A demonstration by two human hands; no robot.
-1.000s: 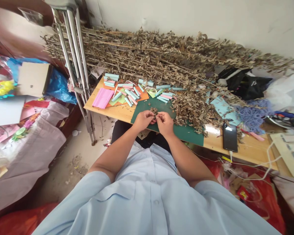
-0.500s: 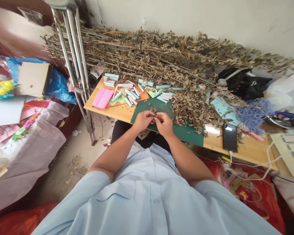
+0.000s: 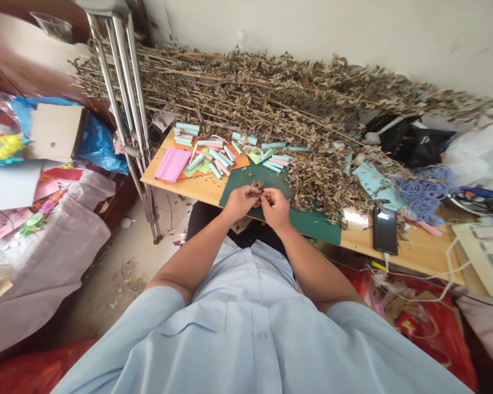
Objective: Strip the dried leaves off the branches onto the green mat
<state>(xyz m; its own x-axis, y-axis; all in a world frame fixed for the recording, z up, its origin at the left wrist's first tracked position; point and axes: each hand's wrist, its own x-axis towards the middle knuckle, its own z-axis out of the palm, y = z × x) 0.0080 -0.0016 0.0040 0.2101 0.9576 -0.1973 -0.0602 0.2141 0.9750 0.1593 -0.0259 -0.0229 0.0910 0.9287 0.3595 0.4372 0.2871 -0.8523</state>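
My left hand (image 3: 239,201) and my right hand (image 3: 276,207) meet over the near edge of a dark green cutting mat (image 3: 246,183) on a wooden table (image 3: 189,186). Their fingertips pinch together on a small clump of dried leaves (image 3: 258,187); what lies inside the fingers is too small to make out. A loose heap of dried leaves (image 3: 324,183) sits just right of my right hand. Several rolled paper tubes (image 3: 213,153), pale blue and pink, lie on coloured sheets behind my left hand.
Long dried leafy branches (image 3: 271,98) cover the back of the table along the wall. A black phone (image 3: 385,230) lies at the right with a white cable. Metal crutches (image 3: 125,109) lean at the table's left corner. Bags and cloth crowd the left; red bags lie under the table.
Only my fingertips shift slightly against each other on the small clump of leaves. Both hands stay in the same place.
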